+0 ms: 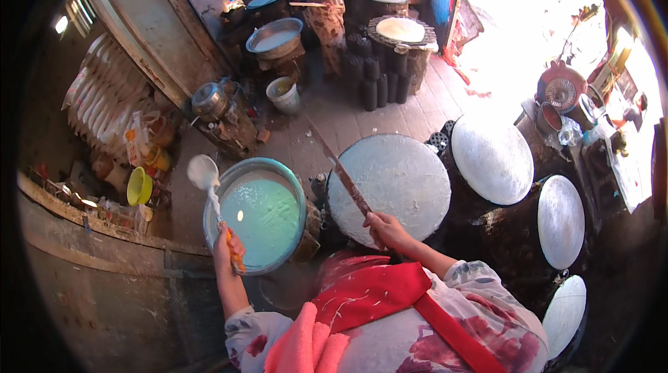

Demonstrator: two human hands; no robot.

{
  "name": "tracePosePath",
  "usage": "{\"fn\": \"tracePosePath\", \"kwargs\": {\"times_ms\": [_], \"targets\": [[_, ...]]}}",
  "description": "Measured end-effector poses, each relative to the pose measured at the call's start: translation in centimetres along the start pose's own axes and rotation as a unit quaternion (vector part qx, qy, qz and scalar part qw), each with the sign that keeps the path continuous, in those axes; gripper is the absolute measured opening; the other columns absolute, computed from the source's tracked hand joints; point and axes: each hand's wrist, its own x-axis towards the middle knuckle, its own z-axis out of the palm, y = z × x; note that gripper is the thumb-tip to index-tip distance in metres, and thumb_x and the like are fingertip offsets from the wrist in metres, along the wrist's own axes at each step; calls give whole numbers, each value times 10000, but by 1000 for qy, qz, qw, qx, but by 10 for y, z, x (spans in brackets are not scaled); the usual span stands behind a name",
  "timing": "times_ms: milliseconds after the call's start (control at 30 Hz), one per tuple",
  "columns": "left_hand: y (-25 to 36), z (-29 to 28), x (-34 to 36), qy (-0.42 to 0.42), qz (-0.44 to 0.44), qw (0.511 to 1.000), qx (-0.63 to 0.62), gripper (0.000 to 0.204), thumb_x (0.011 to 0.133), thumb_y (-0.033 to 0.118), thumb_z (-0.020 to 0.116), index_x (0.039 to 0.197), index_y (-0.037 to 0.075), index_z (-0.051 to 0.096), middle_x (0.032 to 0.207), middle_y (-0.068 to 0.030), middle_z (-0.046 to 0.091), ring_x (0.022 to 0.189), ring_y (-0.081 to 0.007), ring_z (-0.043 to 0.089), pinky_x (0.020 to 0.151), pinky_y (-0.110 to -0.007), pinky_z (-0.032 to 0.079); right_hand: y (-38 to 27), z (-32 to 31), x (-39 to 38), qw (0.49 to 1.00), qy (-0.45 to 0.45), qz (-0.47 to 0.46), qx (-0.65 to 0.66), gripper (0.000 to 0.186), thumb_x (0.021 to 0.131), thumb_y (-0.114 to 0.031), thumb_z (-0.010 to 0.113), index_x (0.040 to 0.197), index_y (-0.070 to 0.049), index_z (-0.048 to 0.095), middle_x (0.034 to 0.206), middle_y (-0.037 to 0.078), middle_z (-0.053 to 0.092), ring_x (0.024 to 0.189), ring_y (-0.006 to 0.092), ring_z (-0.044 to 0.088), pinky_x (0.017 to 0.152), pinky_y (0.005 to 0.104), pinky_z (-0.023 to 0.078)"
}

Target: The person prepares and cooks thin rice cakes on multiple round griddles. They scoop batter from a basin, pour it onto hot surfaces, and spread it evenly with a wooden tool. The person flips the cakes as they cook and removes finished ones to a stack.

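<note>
My left hand (227, 249) is closed round the orange handle of a ladle (204, 173), whose batter-coated bowl is raised past the left rim of a wide basin (302, 200). Pale, greenish-looking batter (263, 214) fills much of that basin. In my right hand (390, 232) is a long, flat brown stick (346, 179) with whitish smears, slanting up and left across the edge of a round griddle (393, 181). The griddle's top is whitish and streaky; whether a thin batter layer covers it, I cannot tell.
More round griddles (492, 159) stand along my right side. Ahead, a person (323, 8) stands among griddles and a second basin (274, 37). A white bucket (284, 96) and black cylindrical briquettes (376, 84) are on the floor. Bagged goods (115, 94) hang at left.
</note>
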Motion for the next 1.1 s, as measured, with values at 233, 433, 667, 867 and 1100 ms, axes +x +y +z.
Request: {"fn": "tracePosePath", "kwargs": {"times_ms": [233,433,667,867,1100], "targets": [[-19,4,15,37,74,980,180,245,934,332,502,910,88,492,541,12,409,360,-82,379,341,-232,328,-1,5,-1,1000,19,17,15,381,972,-380,388,935,-21,510,564,19,421,389,124,417,355,272,352],[14,6,22,-176,-93,960,-197,263,958,366,449,883,120,501,544,49,377,372,-44,363,353,-200,335,9,6,-3,998,43,21,30,370,970,-377,394,936,-27,511,569,13,418,402,123,418,362,272,349],[10,27,4,-388,14,837,-386,352,1002,358,298,998,52,473,543,16,367,353,-66,361,382,-211,346,4,3,-12,997,53,22,51,374,974,-383,377,959,-28,495,595,14,417,422,123,418,380,263,360],[26,41,7,-24,72,991,108,284,946,343,476,932,59,475,516,7,385,355,-81,373,358,-221,334,12,0,-12,996,69,14,54,382,967,-395,391,961,-28,497,605,19,430,410,129,425,367,268,371],[17,74,16,-79,19,993,82,258,920,319,523,847,86,439,540,7,411,384,-80,389,361,-224,325,20,-8,-15,992,92,14,79,376,957,-396,419,966,-29,499,584,25,429,389,133,426,331,269,350]]}}
